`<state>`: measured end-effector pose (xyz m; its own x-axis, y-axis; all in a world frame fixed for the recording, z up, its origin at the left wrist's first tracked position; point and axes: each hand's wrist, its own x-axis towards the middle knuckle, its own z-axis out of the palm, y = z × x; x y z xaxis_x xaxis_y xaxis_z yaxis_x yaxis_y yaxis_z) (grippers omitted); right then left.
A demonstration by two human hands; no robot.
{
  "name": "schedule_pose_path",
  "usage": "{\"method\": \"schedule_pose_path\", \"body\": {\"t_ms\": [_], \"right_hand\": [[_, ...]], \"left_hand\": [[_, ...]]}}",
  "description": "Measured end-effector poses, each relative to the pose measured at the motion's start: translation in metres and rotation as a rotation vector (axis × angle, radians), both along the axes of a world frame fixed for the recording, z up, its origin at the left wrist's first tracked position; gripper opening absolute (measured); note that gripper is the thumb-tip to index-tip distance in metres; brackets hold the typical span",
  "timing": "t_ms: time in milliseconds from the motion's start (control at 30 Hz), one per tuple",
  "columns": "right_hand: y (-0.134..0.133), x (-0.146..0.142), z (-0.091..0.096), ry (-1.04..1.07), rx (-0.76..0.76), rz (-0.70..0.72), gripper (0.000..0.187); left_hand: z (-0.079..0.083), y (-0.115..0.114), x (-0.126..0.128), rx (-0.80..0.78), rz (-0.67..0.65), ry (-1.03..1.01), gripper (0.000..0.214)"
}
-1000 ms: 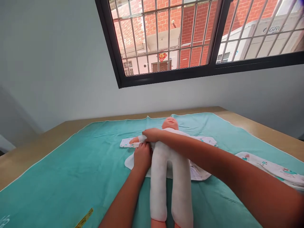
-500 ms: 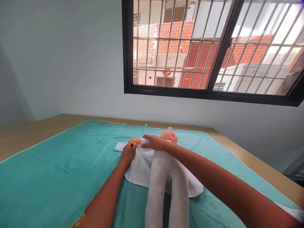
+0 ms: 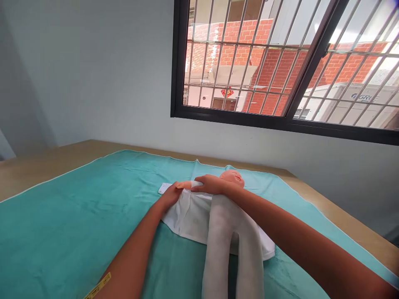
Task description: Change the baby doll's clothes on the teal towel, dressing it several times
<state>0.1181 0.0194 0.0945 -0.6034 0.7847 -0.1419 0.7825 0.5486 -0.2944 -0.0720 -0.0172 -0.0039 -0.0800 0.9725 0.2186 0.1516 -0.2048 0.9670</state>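
Observation:
A baby doll (image 3: 232, 177) lies on its back on a teal cloth (image 3: 77, 216), its white stuffed legs (image 3: 230, 245) pointing toward me. A white garment (image 3: 190, 216) is spread under it. My left hand (image 3: 171, 194) is closed on the garment's sleeve by the doll's outstretched arm (image 3: 183, 185). My right hand (image 3: 208, 185) reaches across the doll's chest and grips that arm near the shoulder, fingers wrapped.
The teal cloth covers most of a wooden table (image 3: 40, 162) set against a grey wall. A barred window (image 3: 280, 62) is above. A yellow tag (image 3: 98, 286) lies near the cloth's front edge.
The view has swung left and the patterned cloth at the right is out of frame. My left hand has slid up from the doll's side to its arm, gathering the garment sleeve there.

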Motion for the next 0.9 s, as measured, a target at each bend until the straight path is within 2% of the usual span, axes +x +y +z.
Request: {"method": "schedule_pose_path", "body": {"t_ms": [67,133,233,400,500,633,900], "right_hand": [[0.005,-0.001,-0.007,0.048,-0.014,0.009,0.047],[0.009,-0.003,-0.014,0.078,-0.026,0.024,0.045],[0.014,-0.008,-0.021,0.043,-0.019,0.026,0.048],[0.012,-0.014,-0.022,-0.024,0.016,0.021,0.052],[0.007,-0.018,-0.019,-0.064,0.048,0.009,0.052],[0.002,-0.023,-0.018,-0.165,0.091,0.001,0.045],[0.009,-0.032,-0.019,-0.250,0.052,-0.003,0.044]], "left_hand": [[0.002,-0.001,-0.004,-0.040,-0.153,-0.066,0.021],[0.001,-0.001,-0.010,-0.144,-0.224,-0.193,0.024],[-0.006,0.004,-0.018,-0.247,-0.138,-0.424,0.031],[-0.019,0.016,-0.025,-0.178,-0.022,-0.577,0.038],[-0.018,0.018,-0.024,-0.127,0.035,-0.601,0.042],[-0.009,0.016,-0.020,-0.058,0.089,-0.561,0.044],[-0.003,0.013,-0.020,0.065,0.220,-0.391,0.028]]}}
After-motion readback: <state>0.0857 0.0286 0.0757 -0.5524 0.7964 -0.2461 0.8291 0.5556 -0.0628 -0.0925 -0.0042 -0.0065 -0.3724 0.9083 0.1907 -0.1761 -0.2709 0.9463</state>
